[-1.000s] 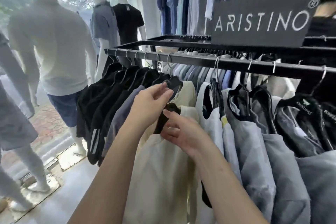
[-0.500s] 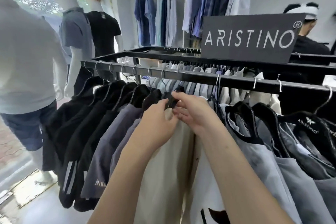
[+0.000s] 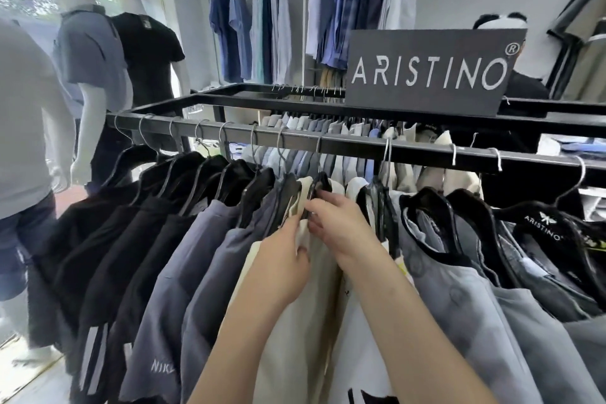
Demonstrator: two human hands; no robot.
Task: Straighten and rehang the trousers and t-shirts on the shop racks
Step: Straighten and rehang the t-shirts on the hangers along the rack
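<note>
The cream fabric t-shirt (image 3: pixel 314 321) hung straight down from the black metal rail (image 3: pixel 354 145), just beyond both grips: left hand (image 3: pixel 285 259) pinching its shoulder cloth, right hand (image 3: pixel 341 226) pinching its black plastic hanger (image 3: pixel 320 181).

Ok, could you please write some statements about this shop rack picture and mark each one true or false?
1. The left hand grips the cream garment while the right hand pinches its black hanger. True.
2. The sign on the rack reads NIKE. False: it reads ARISTINO.
3. The dark garments hang to the left of the cream one. True.
4. The mannequin in the black t-shirt stands to the right of the rack. False: it stands to the left.
</note>
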